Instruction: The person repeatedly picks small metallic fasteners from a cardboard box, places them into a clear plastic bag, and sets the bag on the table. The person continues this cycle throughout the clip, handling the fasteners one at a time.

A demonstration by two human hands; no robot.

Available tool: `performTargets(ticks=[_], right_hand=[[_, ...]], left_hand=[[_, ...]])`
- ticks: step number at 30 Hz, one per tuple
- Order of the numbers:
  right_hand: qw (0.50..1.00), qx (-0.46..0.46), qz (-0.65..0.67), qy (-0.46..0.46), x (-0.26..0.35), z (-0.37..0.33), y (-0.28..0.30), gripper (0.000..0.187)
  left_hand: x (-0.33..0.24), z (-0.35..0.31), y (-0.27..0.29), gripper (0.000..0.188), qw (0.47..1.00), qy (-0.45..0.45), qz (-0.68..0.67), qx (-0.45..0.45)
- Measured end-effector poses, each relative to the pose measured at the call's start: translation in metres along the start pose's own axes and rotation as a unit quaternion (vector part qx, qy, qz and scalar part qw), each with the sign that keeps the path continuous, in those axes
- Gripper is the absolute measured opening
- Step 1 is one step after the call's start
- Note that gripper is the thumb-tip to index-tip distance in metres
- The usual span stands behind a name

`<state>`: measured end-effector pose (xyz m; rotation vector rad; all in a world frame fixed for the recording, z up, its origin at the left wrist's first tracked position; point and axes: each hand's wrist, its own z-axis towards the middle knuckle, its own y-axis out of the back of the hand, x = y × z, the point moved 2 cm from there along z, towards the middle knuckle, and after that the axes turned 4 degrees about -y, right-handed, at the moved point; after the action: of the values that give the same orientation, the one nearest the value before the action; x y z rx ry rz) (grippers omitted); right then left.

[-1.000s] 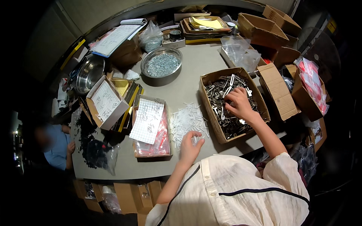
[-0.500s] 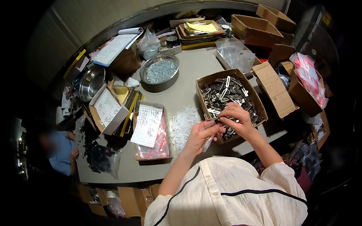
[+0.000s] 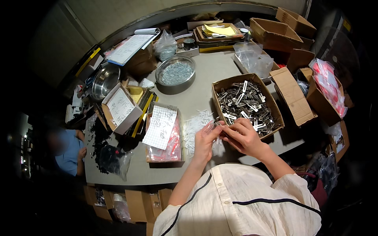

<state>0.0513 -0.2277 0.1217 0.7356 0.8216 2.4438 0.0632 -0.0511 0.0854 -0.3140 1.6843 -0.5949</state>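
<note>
My left hand (image 3: pixel 204 142) is closed around a small clear plastic bag (image 3: pixel 217 147), part of which hangs below the fingers. Against the bag's upper end, the fingers of my right hand (image 3: pixel 246 138) are pinched together; whatever is between them is too small to make out. Just beyond the right hand stands a cardboard box (image 3: pixel 216 103) full of dark and silver metal clips (image 3: pixel 242 98). A heap of small white strips (image 3: pixel 190 133) lies on the table beside my left hand. Left of it, a box holds flat clear-and-red plastic bags (image 3: pixel 167 152) under a handwritten sheet (image 3: pixel 159 128).
A metal bowl (image 3: pixel 177 72) of small shiny parts sits farther back on the grey table (image 3: pixel 204 100). Black pieces (image 3: pixel 98 147) and a clear bag lie at the left edge, near a seated person (image 3: pixel 69 151). Open cartons (image 3: pixel 293 96) crowd the right side.
My right hand has moved from over the clip box's near edge, left and toward me, to the bag in my left hand. A dark clip visible at its fingertips earlier is hidden now.
</note>
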Motion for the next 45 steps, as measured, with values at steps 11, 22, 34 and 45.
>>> performTargets(ticks=[11, 22, 34, 45], right_hand=[[0.938, 0.055, 0.240, -0.244, -0.007, 0.006, 0.014, 0.012], [0.967, 0.166, 0.180, -0.066, 0.015, 0.041, 0.008, 0.028], [0.938, 0.210, 0.235, -0.144, 0.039, 0.065, -0.027, 0.017], [0.862, 0.313, 0.373, -0.141, 0.083, 0.076, -0.112, 0.024]], left_hand=[[0.039, -0.002, 0.027, 0.025, 0.949, -0.076, 0.306, -0.016], [0.020, -0.020, 0.025, 0.028, 0.950, -0.070, 0.302, 0.039], [-0.043, -0.067, 0.071, 0.019, 0.964, -0.186, 0.175, -0.072], [-0.078, -0.129, 0.096, 0.010, 0.858, -0.263, 0.395, -0.195]])
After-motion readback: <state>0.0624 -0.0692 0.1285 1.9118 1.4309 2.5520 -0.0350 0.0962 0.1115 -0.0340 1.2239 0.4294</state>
